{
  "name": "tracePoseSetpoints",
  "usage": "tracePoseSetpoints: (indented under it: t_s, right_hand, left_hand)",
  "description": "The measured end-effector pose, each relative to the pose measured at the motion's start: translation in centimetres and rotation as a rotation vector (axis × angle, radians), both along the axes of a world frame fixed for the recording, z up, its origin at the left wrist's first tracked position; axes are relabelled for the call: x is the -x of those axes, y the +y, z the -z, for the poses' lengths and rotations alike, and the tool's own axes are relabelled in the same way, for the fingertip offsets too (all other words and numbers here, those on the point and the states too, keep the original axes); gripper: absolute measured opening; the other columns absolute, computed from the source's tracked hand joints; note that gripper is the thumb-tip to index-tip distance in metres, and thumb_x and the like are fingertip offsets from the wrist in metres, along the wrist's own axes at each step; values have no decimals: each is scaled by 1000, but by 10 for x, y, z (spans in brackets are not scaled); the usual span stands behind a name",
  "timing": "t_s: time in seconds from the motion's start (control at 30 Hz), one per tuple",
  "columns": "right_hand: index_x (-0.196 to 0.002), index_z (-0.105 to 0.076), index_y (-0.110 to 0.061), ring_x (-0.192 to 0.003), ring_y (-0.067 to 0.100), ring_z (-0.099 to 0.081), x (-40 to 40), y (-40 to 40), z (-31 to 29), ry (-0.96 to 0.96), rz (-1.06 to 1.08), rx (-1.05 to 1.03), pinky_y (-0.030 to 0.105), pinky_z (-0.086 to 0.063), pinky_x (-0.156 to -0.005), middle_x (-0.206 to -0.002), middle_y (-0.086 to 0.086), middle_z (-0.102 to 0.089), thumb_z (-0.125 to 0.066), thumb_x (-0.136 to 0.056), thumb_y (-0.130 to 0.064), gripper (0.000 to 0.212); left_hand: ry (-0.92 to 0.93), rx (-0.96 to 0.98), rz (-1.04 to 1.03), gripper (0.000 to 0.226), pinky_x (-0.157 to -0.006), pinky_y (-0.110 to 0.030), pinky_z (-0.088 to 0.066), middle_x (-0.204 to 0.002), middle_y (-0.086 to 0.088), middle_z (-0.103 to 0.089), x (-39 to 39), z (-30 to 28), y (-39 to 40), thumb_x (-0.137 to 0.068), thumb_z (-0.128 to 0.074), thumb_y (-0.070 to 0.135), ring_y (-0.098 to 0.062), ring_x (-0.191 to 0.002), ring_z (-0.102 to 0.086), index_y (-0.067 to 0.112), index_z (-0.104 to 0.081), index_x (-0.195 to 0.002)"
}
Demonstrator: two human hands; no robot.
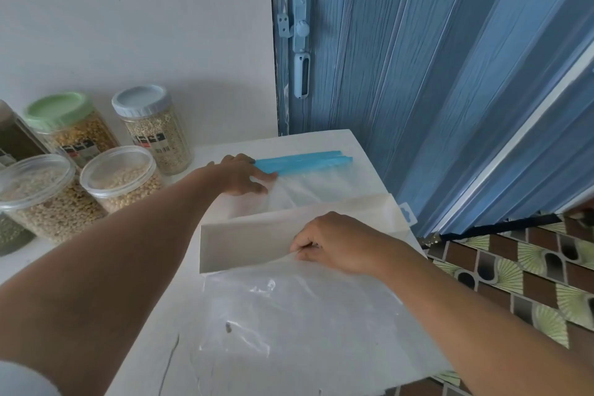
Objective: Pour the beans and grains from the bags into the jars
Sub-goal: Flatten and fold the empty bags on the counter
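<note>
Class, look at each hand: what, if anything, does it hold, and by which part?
The left hand presses flat on the zip bag beside its blue zip strip. The right hand pinches the clear plastic bag at its top edge.

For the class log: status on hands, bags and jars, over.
Left hand flat on blue-zip bag. Right hand pinching empty clear bag over white box. Jars filled, nothing blocking.

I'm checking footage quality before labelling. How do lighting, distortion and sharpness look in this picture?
Head view: soft, even daylight with faint shadows; wide-angle lens bends the blue door and table edges; mild glare on the clear bag; jars stay readable; left forearm at the lower corner slightly soft.
</note>
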State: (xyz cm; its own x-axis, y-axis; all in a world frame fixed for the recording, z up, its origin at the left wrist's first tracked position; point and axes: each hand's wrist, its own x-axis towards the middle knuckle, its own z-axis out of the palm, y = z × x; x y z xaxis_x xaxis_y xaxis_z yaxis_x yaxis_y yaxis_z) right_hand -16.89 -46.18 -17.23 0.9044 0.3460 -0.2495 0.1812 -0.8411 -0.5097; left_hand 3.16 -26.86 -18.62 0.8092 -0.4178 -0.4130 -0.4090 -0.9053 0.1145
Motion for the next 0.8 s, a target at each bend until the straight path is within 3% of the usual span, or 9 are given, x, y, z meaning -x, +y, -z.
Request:
tracePoseSetpoints:
  t_s: [0.07,0.23,0.37,0.43,0.53,0.63,0.73,0.8]
  right_hand:
    - [-111,-78,-30,-98,7,-64,1,1,0,9,-19,16,32,-53,-93,-107,-16,-74,-64,-101,-26,17]
    - [-115,-77,-34,-87,-3,-58,17,2,6,32,-38,-8,12,-42,-79,-89,-28,-61,-63,-102,-28,20]
    - [-114,-77,-34,-99,3,-64,22,2,4,49,-23,-37,28,-52,-94,-108,-19,-72,-64,-102,-28,19]
    - [-114,-77,-33,-101,3,-65,24,2,6,46,-6,-51,30,-53,-96,-112,-17,-74,-65,-101,-26,19]
    - [-113,-78,-33,-100,2,-66,26,2,8,45,20,-75,29,-53,-96,-111,-16,-75,-66,-100,-25,19]
    - [-113,-79,-31,-102,4,-67,24,3,7,48,38,-80,30,-54,-97,-113,-14,-76,-67,-99,-24,19]
    - [-112,-79,-31,-100,3,-67,24,2,7,44,36,-85,29,-54,-97,-111,-14,-76,-68,-99,-24,18]
    - [-112,-79,-31,-100,3,-66,25,3,6,40,31,-81,28,-53,-96,-111,-14,-75,-68,-100,-25,17]
  left_hand:
    - [-6,-1,-17,51,-123,-58,-15,-168,5,-24,5,0,1,-94,-55,72,-29,-154,-19,70,-40,-143]
    - [-16,28,-34,51,-124,-59,-10,-169,7,-23,14,0,3,-92,-55,75,-27,-155,-18,71,-41,-141]
    - [-17,14,-43,51,-124,-63,-4,-168,5,-25,15,-3,0,-93,-54,75,-28,-156,-18,69,-42,-142]
    - [-25,8,-50,51,-124,-64,0,-169,2,-24,19,-2,-1,-94,-53,73,-30,-156,-17,67,-42,-143]
    - [-206,4,12,56,-125,-62,3,-171,-5,-15,33,-1,-2,-96,-55,69,-34,-156,-11,60,-40,-149]
    - [-382,37,55,65,-126,-58,-11,-166,-8,-22,50,-4,0,-93,-52,74,-37,-150,-20,56,-36,-154]
    - [-194,-37,-7,78,-119,-56,-28,-161,-7,-33,59,-6,4,-82,-51,86,-36,-143,-31,55,-41,-152]
    - [-50,-92,-41,87,-118,-56,-30,-162,-6,-34,61,-5,5,-76,-53,91,-37,-143,-32,53,-40,-154]
